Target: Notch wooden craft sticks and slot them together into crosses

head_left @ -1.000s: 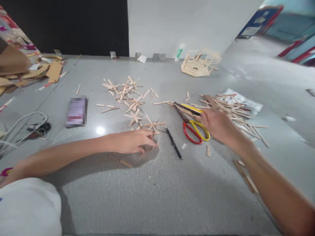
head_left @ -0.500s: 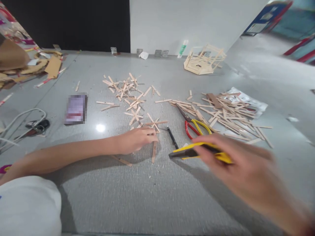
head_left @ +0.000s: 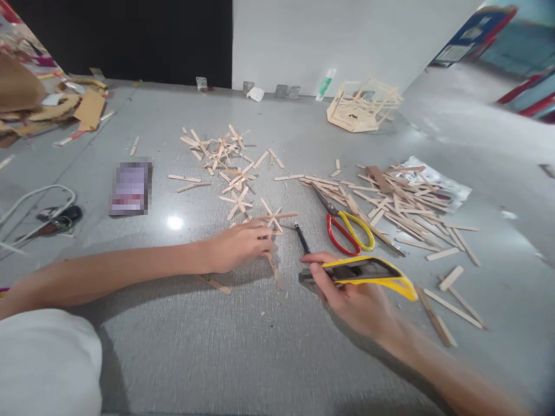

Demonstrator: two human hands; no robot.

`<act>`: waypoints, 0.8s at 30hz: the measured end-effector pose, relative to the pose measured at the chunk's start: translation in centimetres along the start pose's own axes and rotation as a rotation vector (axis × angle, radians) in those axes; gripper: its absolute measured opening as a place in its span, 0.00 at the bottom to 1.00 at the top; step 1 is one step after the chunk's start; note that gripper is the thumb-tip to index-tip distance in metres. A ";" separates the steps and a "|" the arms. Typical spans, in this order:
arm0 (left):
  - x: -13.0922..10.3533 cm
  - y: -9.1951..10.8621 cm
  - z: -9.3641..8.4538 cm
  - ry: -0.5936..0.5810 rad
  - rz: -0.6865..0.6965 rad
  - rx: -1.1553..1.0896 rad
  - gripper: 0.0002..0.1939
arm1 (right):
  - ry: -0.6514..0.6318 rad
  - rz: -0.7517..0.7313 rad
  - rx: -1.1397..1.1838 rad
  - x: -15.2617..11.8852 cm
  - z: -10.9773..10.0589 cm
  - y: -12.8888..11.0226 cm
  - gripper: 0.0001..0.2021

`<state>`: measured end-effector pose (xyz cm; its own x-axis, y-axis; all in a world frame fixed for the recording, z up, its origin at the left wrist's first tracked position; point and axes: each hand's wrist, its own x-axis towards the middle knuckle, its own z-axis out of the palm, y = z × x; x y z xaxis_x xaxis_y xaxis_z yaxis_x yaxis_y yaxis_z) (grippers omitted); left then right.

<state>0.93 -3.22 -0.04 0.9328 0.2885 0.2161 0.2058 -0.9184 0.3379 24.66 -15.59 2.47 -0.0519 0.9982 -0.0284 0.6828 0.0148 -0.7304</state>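
Note:
My left hand [head_left: 245, 245] rests low over the grey table, its fingers closed on the upper end of a wooden stick [head_left: 274, 273] that points toward me. Just beyond its fingertips is a star of crossed sticks [head_left: 273, 216]. My right hand [head_left: 347, 292] is wrapped round a yellow and black utility knife [head_left: 368, 270], whose dark tip points left. Thumb and fingers are near the lower end of a black pen-like tool [head_left: 302, 237]; whether they touch it is unclear. Scissors with red and yellow handles [head_left: 344, 232] lie beyond the knife.
Crossed sticks [head_left: 223, 153] lie ahead, and a large stick pile [head_left: 403, 196] with a plastic bag [head_left: 451, 185] is at right. A stick frame model [head_left: 363, 110] stands at the back. Leftward are a phone [head_left: 130, 188], a cable [head_left: 43, 193] and cardboard [head_left: 91, 110].
My right hand has moved left and turned, with the knife now lying across it and its tip nearer the black tool. The stick at my left hand has tilted slightly.

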 end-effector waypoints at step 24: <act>-3.1 8.6 1.7 -0.105 -0.156 0.174 0.29 | -0.051 0.031 0.223 2.3 1.3 0.4 0.12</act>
<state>0.33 -12.43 0.61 0.9095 0.4091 0.0739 0.3892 -0.9003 0.1948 23.84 -13.33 1.25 -0.0736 0.9938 -0.0834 0.5074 -0.0347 -0.8610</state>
